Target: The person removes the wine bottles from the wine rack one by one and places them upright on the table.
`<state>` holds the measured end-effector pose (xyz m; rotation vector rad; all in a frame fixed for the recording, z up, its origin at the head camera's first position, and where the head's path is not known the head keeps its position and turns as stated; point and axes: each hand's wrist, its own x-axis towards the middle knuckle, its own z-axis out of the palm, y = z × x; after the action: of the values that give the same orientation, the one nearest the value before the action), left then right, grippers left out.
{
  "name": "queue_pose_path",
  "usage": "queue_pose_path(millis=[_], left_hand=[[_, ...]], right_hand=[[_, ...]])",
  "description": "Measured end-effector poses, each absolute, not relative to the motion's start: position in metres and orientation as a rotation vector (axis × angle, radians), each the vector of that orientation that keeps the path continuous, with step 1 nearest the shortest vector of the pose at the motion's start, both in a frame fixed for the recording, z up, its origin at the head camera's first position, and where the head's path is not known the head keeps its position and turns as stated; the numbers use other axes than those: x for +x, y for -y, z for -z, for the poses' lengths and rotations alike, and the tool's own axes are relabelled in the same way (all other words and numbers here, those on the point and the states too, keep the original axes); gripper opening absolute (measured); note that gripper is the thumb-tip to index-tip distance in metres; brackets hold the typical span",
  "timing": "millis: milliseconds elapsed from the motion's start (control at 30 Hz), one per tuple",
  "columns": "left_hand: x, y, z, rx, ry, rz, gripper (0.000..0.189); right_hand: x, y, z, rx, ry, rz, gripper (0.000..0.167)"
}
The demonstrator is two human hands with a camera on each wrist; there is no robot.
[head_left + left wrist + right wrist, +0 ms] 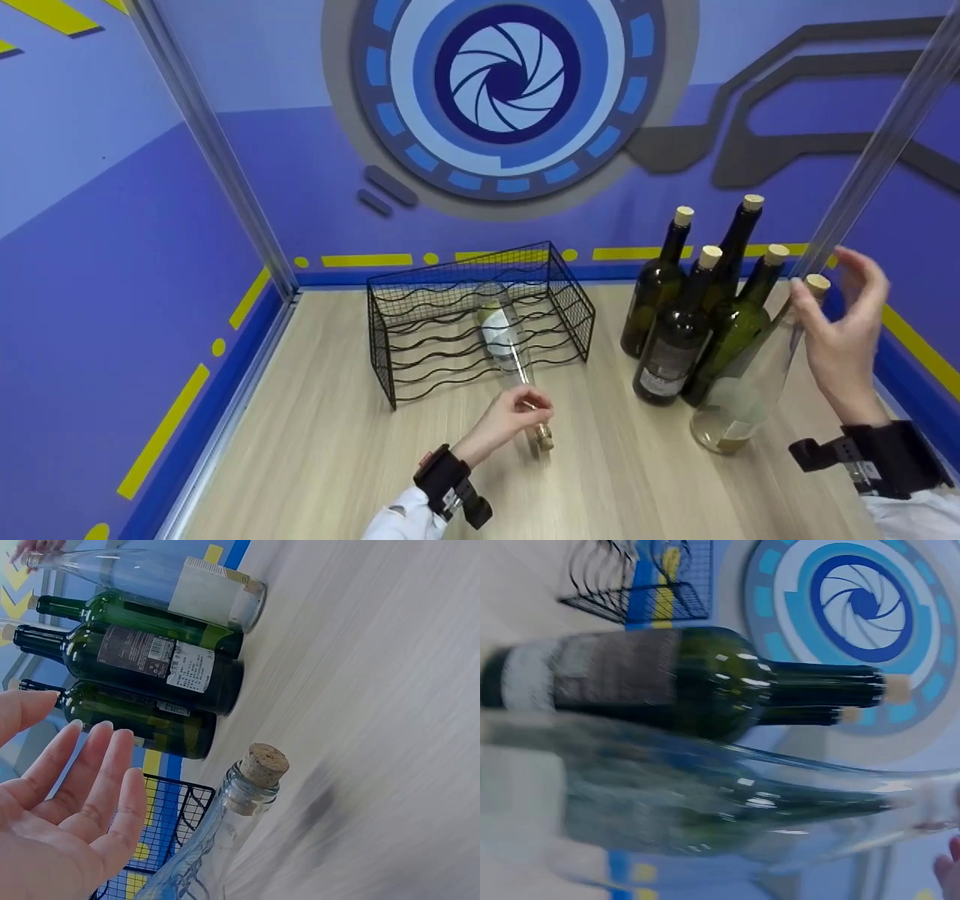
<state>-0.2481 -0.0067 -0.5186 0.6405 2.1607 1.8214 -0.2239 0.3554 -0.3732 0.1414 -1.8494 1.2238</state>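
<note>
A clear glass bottle [499, 334] lies on the black wire rack [381, 349], its corked neck pointing toward me. My left hand [510, 420] is over that neck in the head view; the left wrist view shows its fingers relaxed and apart from the glass, with the cork [265, 763] beyond them. On the right, another clear bottle [731, 412] stands upright, corked and with a pale label. Around its top is my right hand [851, 337], thumb and fingers spread, the thumb beside the cork [816, 283]. Only its fingertips [949, 866] show in the right wrist view.
Several dark green corked bottles stand close together behind the right-hand clear bottle, the labelled one [671, 352] in front. Wavy wires cross the rack between its mesh sides. Printed panels [285, 172] with metal corner posts [217, 157] enclose the wooden table [315, 457].
</note>
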Motion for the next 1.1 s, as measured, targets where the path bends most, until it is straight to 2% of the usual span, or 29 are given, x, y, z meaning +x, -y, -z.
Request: queue_pose_path(millis=[167, 333, 467, 633, 733, 833, 1100], left_hand=[[-0.243, 0.011, 0.496, 0.670, -2.228, -1.812, 0.018], [-0.245, 0.015, 0.477, 0.674, -2.269, -1.822, 0.018], [-0.248, 0.018, 0.472, 0.697, -2.289, -1.835, 0.018], [-0.257, 0.025, 0.474, 0.754, -2.384, -1.795, 0.015], [-0.271, 0.035, 0.482, 0.725, -2.511, -1.752, 0.013], [-0.287, 0.050, 0.488, 0.683, -2.687, -1.694, 0.010], [-0.311, 0.099, 0.469, 0.415, -3.154, -1.350, 0.012]], right_hand=[[-0.220, -0.328, 0.355, 0.397, 1.639, -1.032, 0.050], [-0.223, -0.284, 0.353, 0.669, 1.530, -0.940, 0.049], [-0.227, -0.258, 0.369, 0.818, 1.658, -0.903, 0.044], [-0.244, -0.246, 0.411, 0.918, 1.911, -0.904, 0.039], [-0.251, -0.240, 0.430, 0.906, 2.076, -0.970, 0.031], [-0.254, -0.234, 0.439, 0.836, 2.216, -1.080, 0.031], [-0.259, -0.219, 0.452, 0.592, 2.481, -1.425, 0.033]])
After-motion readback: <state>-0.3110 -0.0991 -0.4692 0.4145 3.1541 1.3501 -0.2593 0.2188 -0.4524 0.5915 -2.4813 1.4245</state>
